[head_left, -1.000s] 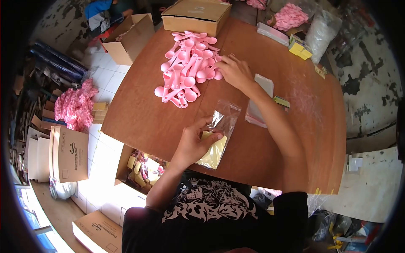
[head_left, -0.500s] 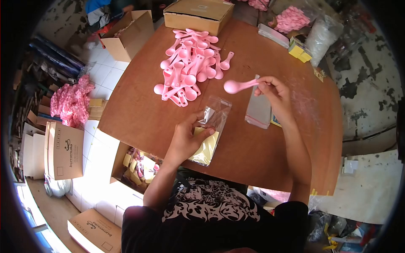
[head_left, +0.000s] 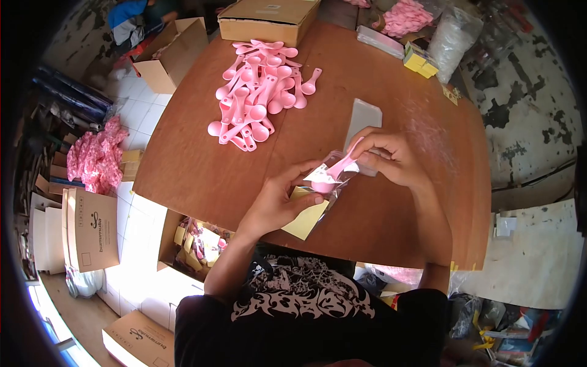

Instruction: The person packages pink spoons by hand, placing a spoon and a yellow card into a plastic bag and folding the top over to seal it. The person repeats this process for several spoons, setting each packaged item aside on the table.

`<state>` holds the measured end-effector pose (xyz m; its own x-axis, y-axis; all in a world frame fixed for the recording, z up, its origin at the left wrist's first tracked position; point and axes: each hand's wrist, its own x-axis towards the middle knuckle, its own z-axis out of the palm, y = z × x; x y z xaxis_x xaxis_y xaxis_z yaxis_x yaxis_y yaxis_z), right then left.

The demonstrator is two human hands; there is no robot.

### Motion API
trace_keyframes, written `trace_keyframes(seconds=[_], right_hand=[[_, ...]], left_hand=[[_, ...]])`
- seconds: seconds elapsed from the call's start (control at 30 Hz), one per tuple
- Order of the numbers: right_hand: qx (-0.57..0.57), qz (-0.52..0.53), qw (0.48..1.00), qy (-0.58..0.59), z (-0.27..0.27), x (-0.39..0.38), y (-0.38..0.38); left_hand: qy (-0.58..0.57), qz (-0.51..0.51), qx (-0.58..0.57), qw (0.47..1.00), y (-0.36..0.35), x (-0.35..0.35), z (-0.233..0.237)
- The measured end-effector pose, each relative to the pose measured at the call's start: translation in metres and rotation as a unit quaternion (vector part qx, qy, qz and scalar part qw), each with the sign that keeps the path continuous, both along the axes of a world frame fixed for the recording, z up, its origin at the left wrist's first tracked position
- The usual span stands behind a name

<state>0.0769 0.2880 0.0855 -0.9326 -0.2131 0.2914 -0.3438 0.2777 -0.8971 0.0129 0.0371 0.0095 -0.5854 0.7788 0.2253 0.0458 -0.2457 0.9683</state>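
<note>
My left hand [head_left: 280, 200] is closed on a clear plastic bag [head_left: 331, 204] with a yellow card [head_left: 304, 220] in its lower part, held just over the table. Between thumb and fingers, my right hand [head_left: 392, 158] grips a pink spoon [head_left: 340, 167] by the handle end. The spoon's bowl points down at the bag's opening; glare hides how far in it is. Beyond my hands lies a heap of pink spoons [head_left: 257, 104]. A stack of flat clear bags [head_left: 365, 115] lies partly behind my right hand.
A closed cardboard box [head_left: 266, 21] stands at the table's far edge. Yellow boxes [head_left: 420, 60] and a roll of clear plastic [head_left: 454, 43] are at the far right. An open carton [head_left: 173, 248] of packed pieces is below the table's left edge. A person [head_left: 131, 21] is at the far left.
My right hand has brought the spoon down and left to the bag's opening. The bag's top, flat before, is now spread. The whole view has shifted slightly.
</note>
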Motion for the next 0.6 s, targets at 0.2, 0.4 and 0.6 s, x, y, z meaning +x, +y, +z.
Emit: trace_keyframes(seconds=[0.2, 0.4, 0.6], right_hand=[[0.116, 0.002, 0.993, 0.034, 0.006, -0.003, -0.028], [0.096, -0.128, 0.985, 0.066, 0.001, 0.011, -0.055], [-0.054, -0.277, 0.959, -0.022, -0.010, 0.029, -0.068]], left_hand=[[-0.059, -0.029, -0.052, 0.996, -0.003, 0.002, 0.002], [0.024, 0.085, -0.033, 0.996, 0.010, 0.009, 0.004], [0.076, 0.188, -0.038, 0.978, 0.016, 0.016, 0.005]])
